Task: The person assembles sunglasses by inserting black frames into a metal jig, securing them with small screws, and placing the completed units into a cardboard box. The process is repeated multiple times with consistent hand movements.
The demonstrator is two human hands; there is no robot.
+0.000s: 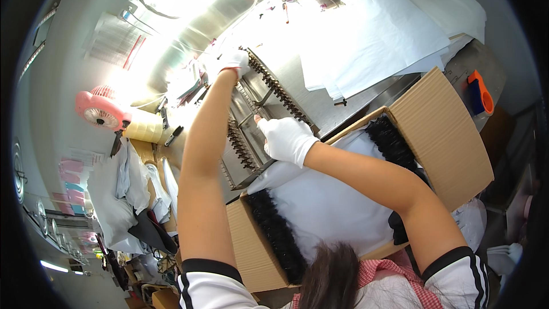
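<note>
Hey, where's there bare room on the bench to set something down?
A bare strip of metal bench lies between the studded metal frame and the white sheets. It's crowded left of the frame, around the marker and pink fan.

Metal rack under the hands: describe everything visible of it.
The metal rack is silvery and rectangular, small dark pieces lining both long sides, a crosspiece between. It lies slantwise on the worktop, near end beside the open cardboard box. The left hand is at its far end, the right hand over its nearer part. Grip is unclear.
</note>
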